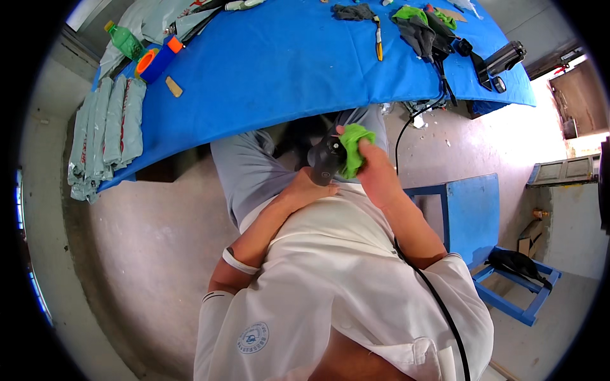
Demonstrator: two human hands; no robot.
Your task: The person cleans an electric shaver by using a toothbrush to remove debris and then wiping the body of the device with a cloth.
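Observation:
Close to my waist, my left hand grips a dark grey, rounded handheld device with a small button and a printed mark. My right hand pinches a bunched bright green cloth, which lies against the right side of the device. Part of the cloth is tucked under my fingers. The device's far end is hard to make out against the dark area below the table edge.
A blue-covered table spans the front. On it are grey plastic packages, a tape dispenser, a green bottle, a yellow-handled tool, grey cloths and a metal flask. A blue chair stands right; a black cable hangs nearby.

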